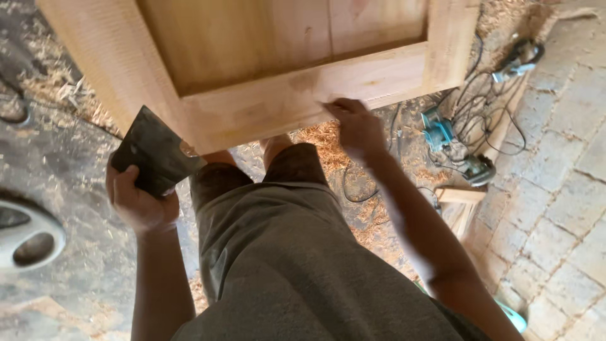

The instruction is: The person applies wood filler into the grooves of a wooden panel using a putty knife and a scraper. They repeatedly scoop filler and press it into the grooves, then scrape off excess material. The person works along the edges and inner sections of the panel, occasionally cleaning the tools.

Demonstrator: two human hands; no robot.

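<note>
Near you, the wooden panel frame (278, 95) spans the middle, and your right hand (356, 126) rests fingertips on its bottom rail, grasping nothing. Your left hand (140, 199) is clenched around a dark sheet of sandpaper (154, 151) just beside the frame's left corner. You seem to be checking the surface between sanding passes. Power tools (454, 145) and tangled cords (486, 101) lie on the floor, far right.

Blue power tool (437, 128) and tangled black cables (486, 101) on floor at right beside brick paving (555, 189), sawdust (57, 82) far left, white round object (28, 237) at left edge.
</note>
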